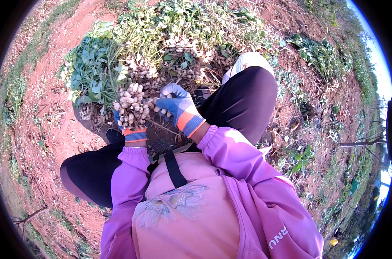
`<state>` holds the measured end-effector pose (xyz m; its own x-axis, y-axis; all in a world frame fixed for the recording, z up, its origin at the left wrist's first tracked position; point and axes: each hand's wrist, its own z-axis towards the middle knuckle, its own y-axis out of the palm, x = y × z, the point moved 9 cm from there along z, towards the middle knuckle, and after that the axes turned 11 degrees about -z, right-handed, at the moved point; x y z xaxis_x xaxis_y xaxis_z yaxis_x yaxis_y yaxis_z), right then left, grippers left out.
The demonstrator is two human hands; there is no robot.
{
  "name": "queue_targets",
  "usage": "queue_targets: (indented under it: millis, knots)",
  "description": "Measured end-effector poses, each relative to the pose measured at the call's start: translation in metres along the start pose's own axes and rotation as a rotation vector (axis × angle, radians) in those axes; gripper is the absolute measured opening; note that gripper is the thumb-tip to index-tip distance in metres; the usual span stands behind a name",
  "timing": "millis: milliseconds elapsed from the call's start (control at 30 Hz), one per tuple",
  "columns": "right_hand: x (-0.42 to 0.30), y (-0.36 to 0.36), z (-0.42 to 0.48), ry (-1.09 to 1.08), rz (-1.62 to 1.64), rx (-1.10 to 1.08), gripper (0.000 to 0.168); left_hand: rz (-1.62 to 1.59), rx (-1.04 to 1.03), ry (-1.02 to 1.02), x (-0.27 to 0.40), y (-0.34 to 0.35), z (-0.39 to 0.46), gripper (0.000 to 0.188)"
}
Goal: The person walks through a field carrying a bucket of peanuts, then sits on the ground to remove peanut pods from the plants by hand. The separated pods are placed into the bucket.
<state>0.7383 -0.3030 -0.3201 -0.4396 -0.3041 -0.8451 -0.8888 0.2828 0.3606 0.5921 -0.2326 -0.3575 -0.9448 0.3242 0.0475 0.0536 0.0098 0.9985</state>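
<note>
My left hand, in a blue and orange work glove, is under a thick cluster of peanut pods on their roots and holds it; the pods hide most of its fingers. At the cluster's right side, my right hand, gloved alike, has its fingers curled round several peanut pods. Thin roots stretch between and below the hands. Just beyond them lie uprooted peanut plants, many pods on their roots facing me. Greener peanut foliage lies at the left of this heap.
My bent knees flank the hands. A white rounded thing shows beyond my right knee. Reddish soil with dry leaf litter spreads to the left. More cut green plants lie at upper right, and a bare twig at far right.
</note>
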Motion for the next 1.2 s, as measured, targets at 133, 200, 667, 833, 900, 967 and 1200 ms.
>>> queue_targets:
  millis: [133, 200, 667, 833, 900, 967, 1200]
  knots:
    - [-0.085, -0.064, 0.002, -0.209, 0.017, 0.244, 0.018, -0.061, -0.379, -0.221, 0.009, 0.003, 0.002, 0.064]
    - [-0.137, -0.093, -0.015, -0.388, -0.112, 0.360, 0.018, 0.022, -0.331, -0.211, 0.004, -0.003, 0.006, 0.064]
    - [-0.219, -0.311, -0.021, -0.384, -1.319, 0.823, 0.037, 0.020, -0.002, -0.094, -0.010, 0.007, -0.001, 0.044]
    - [-0.231, -0.209, -0.029, -0.580, -0.888, 0.580, 0.015, -0.033, -0.105, -0.073, -0.005, 0.020, -0.008, 0.049]
    - [-0.222, -0.124, -0.033, -0.662, -0.969, 0.372, 0.012, -0.064, -0.092, -0.083, -0.005, 0.014, -0.006, 0.050]
    - [-0.189, -0.058, -0.031, -0.585, -0.928, 0.141, 0.014, 0.017, -0.031, -0.057, -0.003, 0.008, -0.005, 0.049]
    - [-0.089, 0.069, -0.008, -0.808, -0.957, -0.228, 0.020, -0.072, -0.046, -0.232, -0.018, 0.018, -0.013, 0.047]
